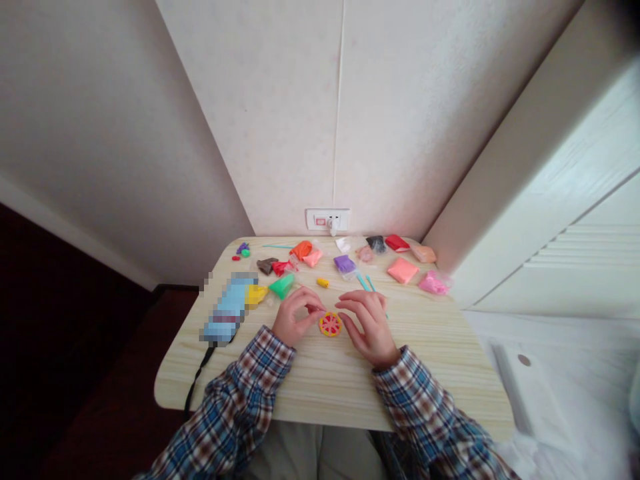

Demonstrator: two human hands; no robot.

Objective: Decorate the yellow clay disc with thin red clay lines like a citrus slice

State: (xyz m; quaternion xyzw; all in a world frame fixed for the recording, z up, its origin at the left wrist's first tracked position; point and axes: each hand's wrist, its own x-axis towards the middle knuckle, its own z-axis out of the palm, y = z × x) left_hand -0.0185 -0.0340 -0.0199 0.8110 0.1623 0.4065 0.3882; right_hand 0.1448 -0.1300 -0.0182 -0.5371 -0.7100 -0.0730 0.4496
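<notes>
1 round disc [331, 325] lies flat; left hand [294, 316] grip unclear, right hand [371, 328] loosely spread.

Bare table [327, 390] is giving passing room between the sleeves [265, 363] and right of the right hand [369, 327]; bags [403, 270] are crowding the far side, a blurred blue object [227, 310] the left.

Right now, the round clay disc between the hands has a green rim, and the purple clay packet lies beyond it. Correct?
Not quite: in the head view, the round clay disc between the left hand and right hand has a yellow rim, not green; the purple clay packet lies beyond it.
</notes>
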